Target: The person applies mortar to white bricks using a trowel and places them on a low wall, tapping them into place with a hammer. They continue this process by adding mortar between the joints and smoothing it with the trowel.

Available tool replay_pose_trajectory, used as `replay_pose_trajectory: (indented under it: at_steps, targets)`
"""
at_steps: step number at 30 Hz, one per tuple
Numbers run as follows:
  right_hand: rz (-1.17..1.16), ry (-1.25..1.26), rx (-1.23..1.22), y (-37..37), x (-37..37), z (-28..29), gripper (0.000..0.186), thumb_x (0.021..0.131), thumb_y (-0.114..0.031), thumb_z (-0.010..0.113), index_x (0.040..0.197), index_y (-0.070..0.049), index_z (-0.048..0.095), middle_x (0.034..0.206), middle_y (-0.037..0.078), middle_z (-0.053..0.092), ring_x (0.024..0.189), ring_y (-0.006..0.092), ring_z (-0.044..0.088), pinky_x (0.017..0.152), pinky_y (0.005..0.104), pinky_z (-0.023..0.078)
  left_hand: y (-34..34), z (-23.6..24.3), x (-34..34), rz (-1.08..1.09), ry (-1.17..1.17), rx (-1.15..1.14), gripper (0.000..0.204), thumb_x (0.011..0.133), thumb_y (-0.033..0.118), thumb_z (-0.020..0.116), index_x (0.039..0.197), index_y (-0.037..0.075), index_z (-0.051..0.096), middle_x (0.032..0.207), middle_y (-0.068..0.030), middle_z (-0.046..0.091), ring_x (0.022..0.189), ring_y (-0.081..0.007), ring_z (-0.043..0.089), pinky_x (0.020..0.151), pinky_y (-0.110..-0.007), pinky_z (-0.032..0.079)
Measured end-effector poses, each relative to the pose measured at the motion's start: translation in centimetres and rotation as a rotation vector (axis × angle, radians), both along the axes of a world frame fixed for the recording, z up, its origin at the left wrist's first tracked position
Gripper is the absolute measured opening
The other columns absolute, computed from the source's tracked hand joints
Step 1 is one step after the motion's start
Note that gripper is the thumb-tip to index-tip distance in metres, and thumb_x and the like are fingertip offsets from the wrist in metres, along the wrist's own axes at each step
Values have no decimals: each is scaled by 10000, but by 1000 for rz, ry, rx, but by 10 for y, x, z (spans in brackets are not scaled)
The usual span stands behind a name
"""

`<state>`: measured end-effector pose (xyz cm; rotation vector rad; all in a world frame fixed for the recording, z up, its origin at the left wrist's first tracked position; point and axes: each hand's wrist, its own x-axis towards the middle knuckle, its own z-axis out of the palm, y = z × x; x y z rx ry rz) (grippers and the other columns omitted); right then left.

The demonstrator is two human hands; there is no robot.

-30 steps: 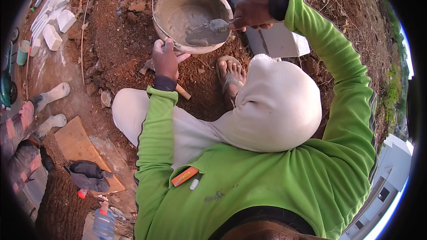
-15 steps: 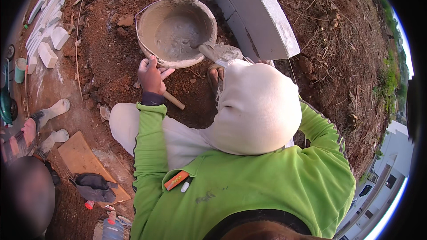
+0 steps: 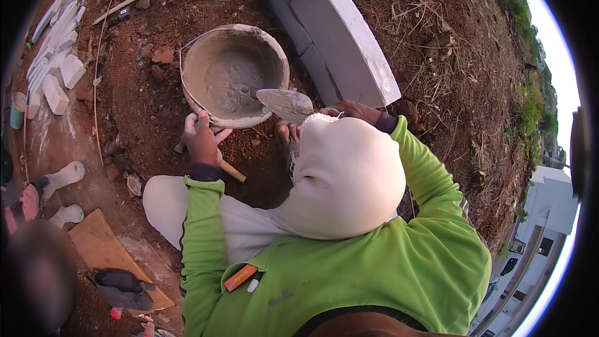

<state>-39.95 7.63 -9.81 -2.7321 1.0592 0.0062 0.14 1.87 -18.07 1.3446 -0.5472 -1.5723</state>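
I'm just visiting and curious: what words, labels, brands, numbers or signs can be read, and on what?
Orange pack at the chest: small printed lettering, which I won't copy out.
Green top: a dark smudged mark, too blurred to read as writing.
Trowel, bucket and pale blocks: no lettering that I can see.

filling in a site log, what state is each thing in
Bucket: open-topped, partly filled
Mortar: wet-looking, in the bucket
Trowel: blade smeared grey
Left hand: gripping the bucket's rim
Right hand: closed on the trowel's handle
Wooden-handled tool: lying down, partly hidden
Block wall: standing, joints visible
Board: lying flat, dirty
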Motion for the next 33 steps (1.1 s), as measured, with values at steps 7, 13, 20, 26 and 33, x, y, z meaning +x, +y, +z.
replay_pose_trajectory:
  at_steps: [7,13,20,26,33]
  targets:
    - [-1055,-554,652,25,-1,19,584,1020,-465,592,1298,49,588,1030,191,678,901,208,683,779,350,550,-7,6,15,-4,37,22,258,1090,299,506,1113,43,515,1027,-85,621,807,-171,654,762,-434,667]
    - [-1184,-493,334,-95,44,-102,667,942,-490,648,1341,33,537,1113,247,690,1000,367,705,905,466,534,-7,-2,16,-29,14,-10,266,1087,321,508,1151,63,507,1114,-90,611,903,-207,660,799,-459,651]
    - [-1431,-334,357,-225,46,-148,474,951,-369,601,1248,-2,653,1232,296,676,1153,440,664,1008,506,510,-3,0,16,-50,25,-71,305,1084,345,508,1228,76,500,1214,-127,607,1057,-285,671,814,-495,642]
    - [-1502,-548,378,-238,47,-152,481,945,-382,624,1252,-13,650,1212,294,682,1162,440,658,1008,509,509,-2,-2,16,-34,8,-45,351,1070,380,539,1246,81,487,1224,-128,608,1078,-306,666,824,-503,626]
    - [-1440,-659,101,-203,73,-147,483,963,-352,619,1285,7,602,1170,316,682,1122,472,657,1000,526,509,1,-4,18,-12,-2,-38,349,1064,385,551,1238,88,492,1216,-131,613,1065,-310,674,829,-512,624]
